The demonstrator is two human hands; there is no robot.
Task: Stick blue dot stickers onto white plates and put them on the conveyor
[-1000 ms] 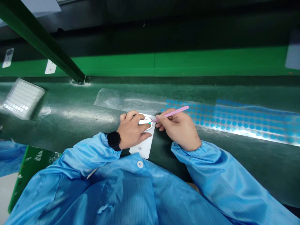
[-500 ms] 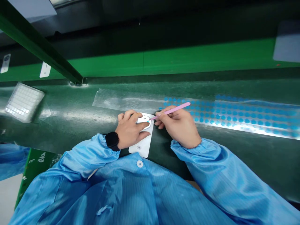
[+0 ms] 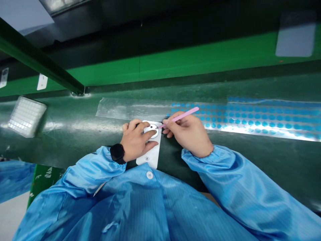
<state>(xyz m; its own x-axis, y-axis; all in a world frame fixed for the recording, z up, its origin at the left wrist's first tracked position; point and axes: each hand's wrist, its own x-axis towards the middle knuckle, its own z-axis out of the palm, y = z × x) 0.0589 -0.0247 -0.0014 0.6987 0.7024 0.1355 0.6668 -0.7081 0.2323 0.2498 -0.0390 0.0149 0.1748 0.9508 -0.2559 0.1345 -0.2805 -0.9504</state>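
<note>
At a green desk (image 3: 276,164), the right hand (image 3: 192,134) pinches while the left hand (image 3: 135,142) presses, fingers spread. Beneath the left lies a white plate (image 3: 151,159), probably light, stiff, slick (best held by its edges); the right's slim pink tool (image 3: 185,113) points at it.

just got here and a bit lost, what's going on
A person in a blue smock is working on a white panel on the green bench. The left hand lies over it, while the right hand holds a slim pink tool with its tip near the panel's far end. A blue-dotted clear sheet lies farther back.
</note>
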